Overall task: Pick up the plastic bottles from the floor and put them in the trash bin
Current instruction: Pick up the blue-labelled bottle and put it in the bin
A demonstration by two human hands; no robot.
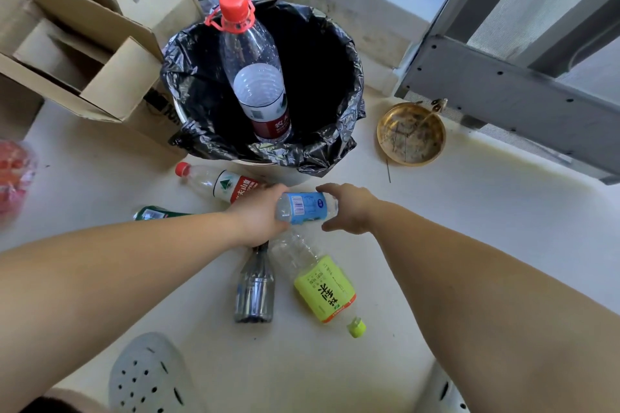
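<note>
Both hands grip one blue-label bottle (pixel 307 207) near the bin (pixel 349 83): left hand (pixel 260 214) and right hand (pixel 352 207) curl around opposite ends.

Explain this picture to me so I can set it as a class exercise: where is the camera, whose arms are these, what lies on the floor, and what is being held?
There is no machine here. The single picture comes from a camera worn on a person's head, looking down, so the two bare arms are that person's own.

Both hands meet on one small bottle with a blue label: the left hand at one end, the right hand at the other.

Ahead stands a trash bin lined with a black bag; a large bottle with a red cap already stands in it.

On the pale floor lie a red-capped bottle, a green-labelled bottle, a dark clear bottle and a dark green one partly hidden by the left arm. A brass dish and cardboard boxes sit nearby.
</note>
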